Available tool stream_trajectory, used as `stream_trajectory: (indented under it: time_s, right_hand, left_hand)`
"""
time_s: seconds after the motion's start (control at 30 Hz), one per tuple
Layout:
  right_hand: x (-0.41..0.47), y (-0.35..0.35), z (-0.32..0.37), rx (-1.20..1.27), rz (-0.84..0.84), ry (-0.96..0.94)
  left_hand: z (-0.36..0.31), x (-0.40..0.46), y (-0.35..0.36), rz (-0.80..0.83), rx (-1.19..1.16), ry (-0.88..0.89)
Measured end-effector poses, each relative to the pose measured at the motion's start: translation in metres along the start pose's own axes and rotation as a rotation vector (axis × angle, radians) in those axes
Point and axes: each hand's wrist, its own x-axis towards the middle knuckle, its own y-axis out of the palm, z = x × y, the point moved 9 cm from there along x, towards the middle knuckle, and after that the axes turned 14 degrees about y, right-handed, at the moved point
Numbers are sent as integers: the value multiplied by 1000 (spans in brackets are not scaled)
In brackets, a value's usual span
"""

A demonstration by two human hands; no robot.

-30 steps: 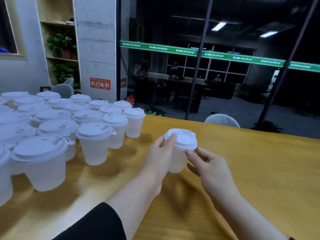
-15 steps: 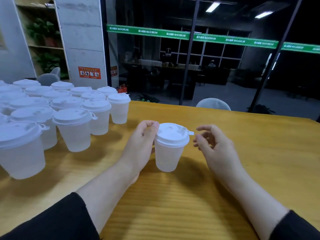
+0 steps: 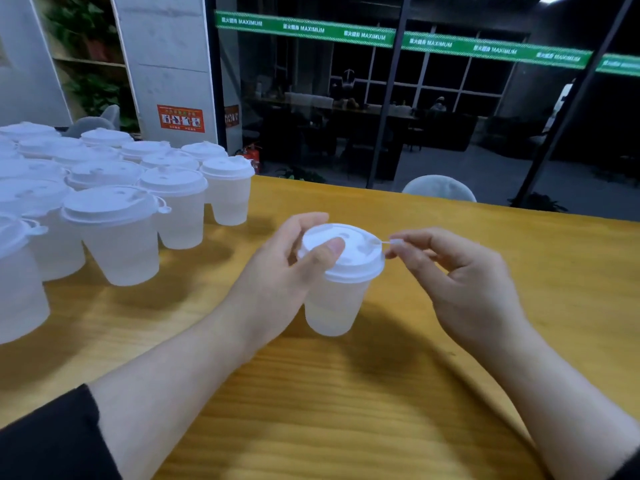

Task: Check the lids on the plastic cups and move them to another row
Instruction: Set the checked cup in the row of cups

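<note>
Since half a second ago: right hand [image 3: 464,275], then spread and apart from the cup [image 3: 337,303], has closed in and now pinches the small plug tab [image 3: 394,241] that sticks out from the lid [image 3: 346,252]; left thumb has come up onto the lid top. Item, near: two forearms over a wooden table [image 3: 346,410], dark sleeve [image 3: 45,441] at lower left. Item, centre: one frosted plastic cup, upright between the hands, base at or just above the table, which of the two cannot be told. Left hand [image 3: 277,282] grips it, fingers curled round the back, thumb pressing the lid. Handling, as judged: seemingly empty, so very light; thin wall likely to dent if squeezed; smooth, easily tipped. Best held round the upper wall under the lid rim, where it is stiffest; tab is slight and should be drawn gently. Item, left and farther: block of lidded cups [image 3: 114,233] in close rows, well apart from the held one. Item, far: glass wall, dark room beyond.
</note>
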Motion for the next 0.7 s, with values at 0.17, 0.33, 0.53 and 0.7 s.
stream_trajectory:
  time_s: [0.17, 0.33, 0.53, 0.7]
  right_hand:
    - [-4, -7, 15, 7, -62, -58]
    - [-8, -6, 23, -42, -64, -121]
    - [-8, 4, 18, -75, 30, -115]
    - [-8, 2, 18, -150, 56, -166]
  left_hand:
    - [2, 0, 5, 24, -83, -19]
    - [1, -1, 8, 40, -103, -26]
    - [1, -2, 9, 68, -89, -28]
    - [2, -2, 9, 81, -80, -28]
